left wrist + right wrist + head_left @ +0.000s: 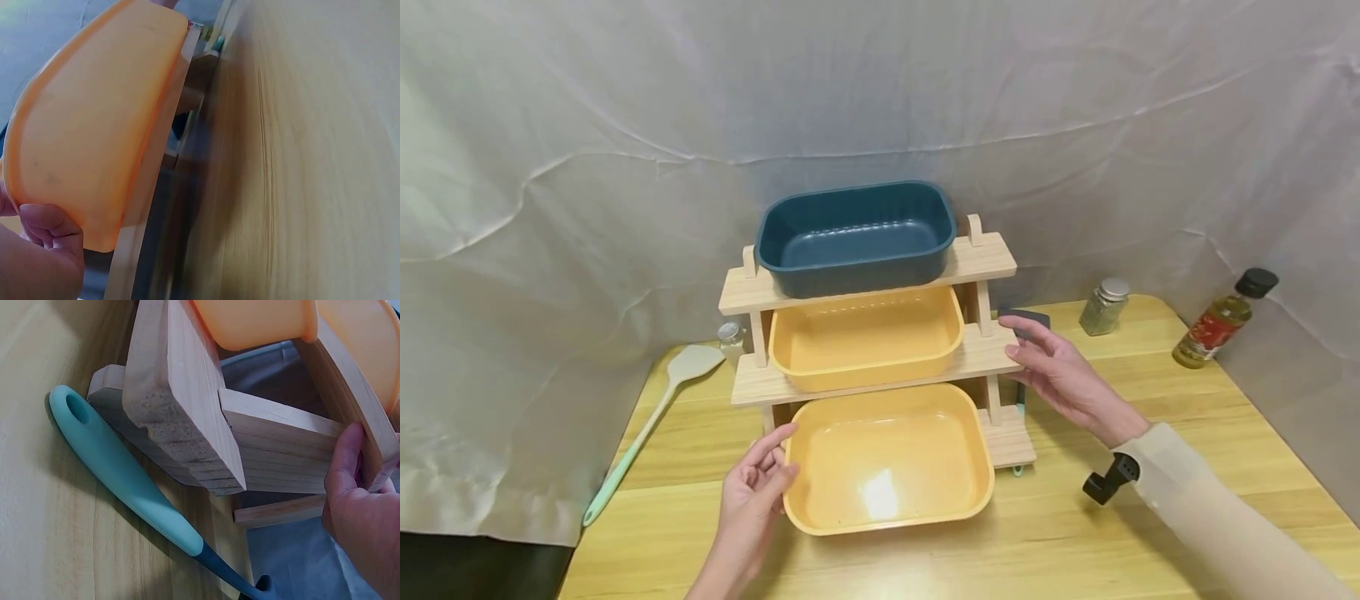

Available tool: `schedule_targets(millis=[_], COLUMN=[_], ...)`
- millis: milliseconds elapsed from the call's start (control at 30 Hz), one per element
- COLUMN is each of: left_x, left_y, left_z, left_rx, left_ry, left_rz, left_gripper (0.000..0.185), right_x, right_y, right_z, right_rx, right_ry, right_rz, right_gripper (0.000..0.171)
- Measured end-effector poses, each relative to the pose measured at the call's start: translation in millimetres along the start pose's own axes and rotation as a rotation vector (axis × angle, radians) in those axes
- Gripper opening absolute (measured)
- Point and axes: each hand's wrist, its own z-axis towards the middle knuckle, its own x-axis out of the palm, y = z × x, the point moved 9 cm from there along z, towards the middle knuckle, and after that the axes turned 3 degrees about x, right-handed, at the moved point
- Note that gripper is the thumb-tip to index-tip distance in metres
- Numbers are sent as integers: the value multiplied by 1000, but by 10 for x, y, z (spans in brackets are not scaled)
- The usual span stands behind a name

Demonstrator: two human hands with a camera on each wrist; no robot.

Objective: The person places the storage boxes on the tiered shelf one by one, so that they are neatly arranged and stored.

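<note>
A three-tier wooden rack (992, 257) stands on the wooden table (1150, 533). Its top shelf carries a dark blue tub (856, 237), the middle shelf a yellow tub (865, 337), and the bottom one a second yellow tub (887, 458). My left hand (775, 458) grips the front-left corner of this lower yellow tub (94, 131), with the fingers (47, 231) curled under it. At the right end of the middle shelf (281, 450), my right hand (1015, 337) holds the board, thumb (347, 456) against its edge.
A spatula with a dark head (1028, 320) and a teal handle (119, 481) lies under the rack's right side. A beige spatula (647, 425) lies at the left. A spice jar (1103, 307) and an oil bottle (1223, 319) stand back right, a small jar (730, 336) behind the rack.
</note>
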Motion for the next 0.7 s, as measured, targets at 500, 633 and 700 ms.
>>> schedule_targets(millis=[500,633,700], left_x=[6,11,8], left_y=[32,21,8], left_z=[55,46,31], left_rx=[1,5,14], left_ry=[-21,-26,-24], left_rz=[30,53,90], left_gripper=[51,49,49], right_x=[5,3,-14], right_y=[9,7,3], right_z=[-29,-27,-31], right_rx=[5,2,-9], right_ry=[8,4,-4], right_rz=[33,1,-74], right_gripper=[48,48,48])
